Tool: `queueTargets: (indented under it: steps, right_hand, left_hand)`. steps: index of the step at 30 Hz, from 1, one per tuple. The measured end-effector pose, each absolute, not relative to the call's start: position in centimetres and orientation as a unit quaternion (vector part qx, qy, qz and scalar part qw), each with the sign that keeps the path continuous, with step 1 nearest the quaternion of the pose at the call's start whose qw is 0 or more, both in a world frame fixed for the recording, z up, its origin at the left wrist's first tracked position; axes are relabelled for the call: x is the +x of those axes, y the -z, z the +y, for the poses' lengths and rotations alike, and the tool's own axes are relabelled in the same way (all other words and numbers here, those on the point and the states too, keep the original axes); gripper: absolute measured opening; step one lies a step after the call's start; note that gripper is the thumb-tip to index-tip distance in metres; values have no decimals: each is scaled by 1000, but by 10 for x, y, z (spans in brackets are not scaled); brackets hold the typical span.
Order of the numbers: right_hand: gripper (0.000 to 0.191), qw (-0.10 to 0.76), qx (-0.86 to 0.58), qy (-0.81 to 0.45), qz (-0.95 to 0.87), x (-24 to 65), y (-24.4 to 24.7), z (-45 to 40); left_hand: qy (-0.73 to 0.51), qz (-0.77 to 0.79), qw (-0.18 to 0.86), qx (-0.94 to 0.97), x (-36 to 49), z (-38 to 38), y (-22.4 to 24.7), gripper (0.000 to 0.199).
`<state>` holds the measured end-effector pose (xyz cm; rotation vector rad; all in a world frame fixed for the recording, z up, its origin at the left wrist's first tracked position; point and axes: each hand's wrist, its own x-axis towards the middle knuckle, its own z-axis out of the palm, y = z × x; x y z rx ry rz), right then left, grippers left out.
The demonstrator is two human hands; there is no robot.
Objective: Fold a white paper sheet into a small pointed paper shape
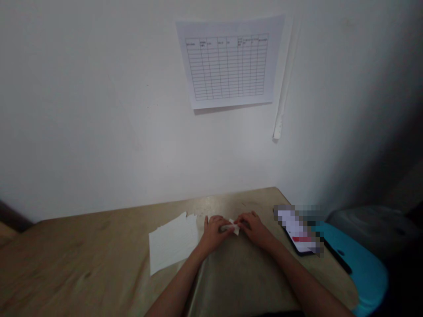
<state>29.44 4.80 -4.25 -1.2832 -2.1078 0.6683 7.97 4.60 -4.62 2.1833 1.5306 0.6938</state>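
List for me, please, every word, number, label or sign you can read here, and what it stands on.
Nothing is legible.
Printed table sheet on the wall: header text too small and blurred.
Smartphone screen: pixelated, unreadable.
Torn white paper and small paper piece: no writing visible.

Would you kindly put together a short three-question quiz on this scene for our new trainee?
1. True or false: the left hand and the right hand are both at the small white piece.
2. Short answer: what is printed on the sheet on the wall?
3. Fill in: the larger white paper lies nearer the ____ hand.

Key: 1. True. 2. A grid of rows and columns. 3. Left.
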Motion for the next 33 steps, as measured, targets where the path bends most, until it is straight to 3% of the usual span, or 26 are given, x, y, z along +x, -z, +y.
queueTargets:
  steps: [13, 19, 23, 27, 33]
  right_hand:
    - [18, 285, -479, -232, -797, 292, 41, 47]
    - [20, 257, -460, -242, -815, 300, 33, 46]
    - [34, 256, -461, -253, -811, 300, 34, 46]
    - [35, 264, -468, -234, -810, 295, 41, 44]
    - [14, 265, -474, -200, -816, 291, 47, 48]
  left_hand:
    - [-229, 549, 191, 781, 79, 46, 45, 45]
    - [-250, 542, 164, 785, 80, 48, 48, 30]
    - [-248, 541, 161, 787, 79, 47, 48, 26]
    - [-243, 536, 157, 793, 79, 47, 49, 27]
    - [-240, 547, 142, 790, 80, 46, 48, 30]
